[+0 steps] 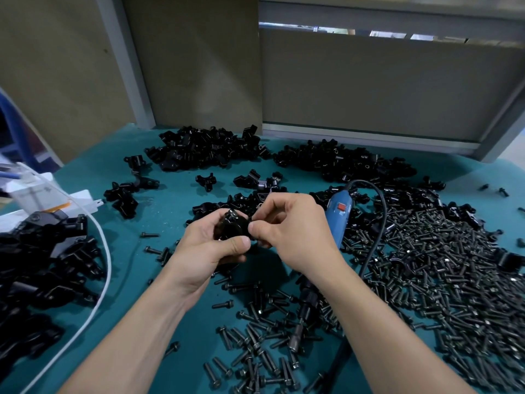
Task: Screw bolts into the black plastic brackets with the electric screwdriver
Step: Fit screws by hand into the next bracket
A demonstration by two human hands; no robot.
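Holding small black plastic bracket (pixel 231 227) in left hand (pixel 211 245), fingers and thumb curled round it, lifted just above teal-covered counter (pixel 170 200) at centre of view. Pinching at bracket's 3 o'clock edge with right hand (pixel 292 234), thumb and forefinger closed tight; too dark to tell whether a bolt sits between them.

Lying on counter at 2 o'clock of hands, untouched: blue electric screwdriver with red switch (pixel 338 214), partly hidden behind right hand. Looping from its far end round toward 5 o'clock: thin black power cord (pixel 380 211).

Spread from 3 to 6 o'clock, thick on counter: heap of loose black flanged bolts (pixel 440 265), some under right forearm, a few strays near left wrist.

At 12 o'clock, along counter's far edge: two piles of black brackets (pixel 204 147), (pixel 341 160), scattered singles between them and hands. At 9 o'clock: another dark pile of larger black plastic parts (pixel 42 265), with white cable (pixel 96 280) curving past its right side. Behind counter: grey-beige panels in metal frames (pixel 369 86).
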